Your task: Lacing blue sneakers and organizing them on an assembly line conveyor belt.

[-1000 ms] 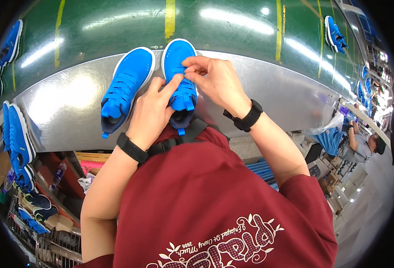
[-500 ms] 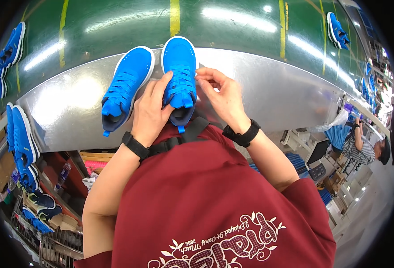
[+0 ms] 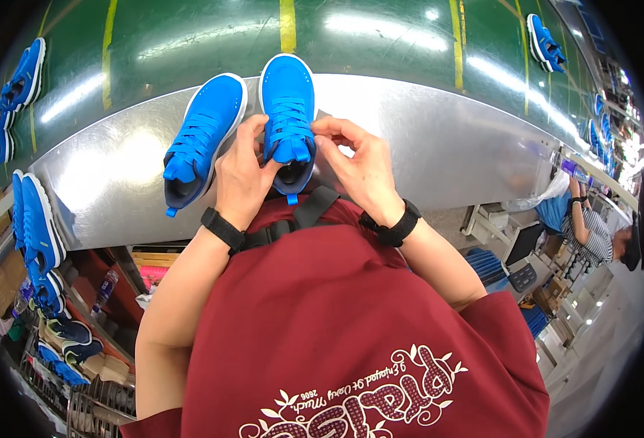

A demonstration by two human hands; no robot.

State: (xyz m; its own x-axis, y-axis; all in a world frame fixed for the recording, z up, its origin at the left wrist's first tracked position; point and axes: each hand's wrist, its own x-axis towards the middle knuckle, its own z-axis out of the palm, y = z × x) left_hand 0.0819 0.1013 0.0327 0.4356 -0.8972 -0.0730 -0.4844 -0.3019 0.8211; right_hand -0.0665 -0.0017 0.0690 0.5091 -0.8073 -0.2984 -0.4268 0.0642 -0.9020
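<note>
Two blue sneakers with white soles and blue laces stand side by side, toes pointing away from me. My left hand (image 3: pixel 241 169) is closed on the left side of the right-hand sneaker (image 3: pixel 289 84), its thumb by the heel opening and its fingers along the upper. On the other side, my right hand (image 3: pixel 362 162) has thumb and forefinger pinched at the sneaker's edge beside the laces. Whether a small piece is also between those fingertips I cannot make out. The left-hand sneaker (image 3: pixel 203 117) sits untouched, tilted slightly, next to my left hand.
The shoes stand on a shiny metal ledge (image 3: pixel 453 146) along a green belt with yellow lines (image 3: pixel 380 62). More blue sneakers (image 3: pixel 39 219) are at the left, and another pair (image 3: pixel 546 44) lies far right on the belt. A person in a striped top (image 3: pixel 592 233) works at the right.
My right hand has moved slightly left, its fingertips now against the sneaker's side. My left-hand fingers have slid off the laces to the shoe's edge. The sneaker has shifted a little.
</note>
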